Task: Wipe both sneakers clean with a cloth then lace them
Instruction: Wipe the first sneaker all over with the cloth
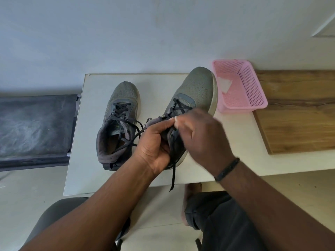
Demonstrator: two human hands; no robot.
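Note:
Two grey-green sneakers stand on a small white table [87, 142]. The left sneaker [119, 113] sits flat, toe pointing away, with its black lace threaded through and the ends loose across its opening. The right sneaker [196, 89] is tilted, its toe raised. My left hand [154, 142] grips its collar and tongue from the left. My right hand [197, 134] pinches the black lace near the upper eyelets. A loose end of that lace [173, 176] hangs down over the table's front edge.
A pink perforated basket [253, 91] with a white cloth [224, 84] inside stands at the table's back right. A wooden board [299, 113] lies to the right, a dark padded bench [36, 127] to the left. My knees are below the table's front edge.

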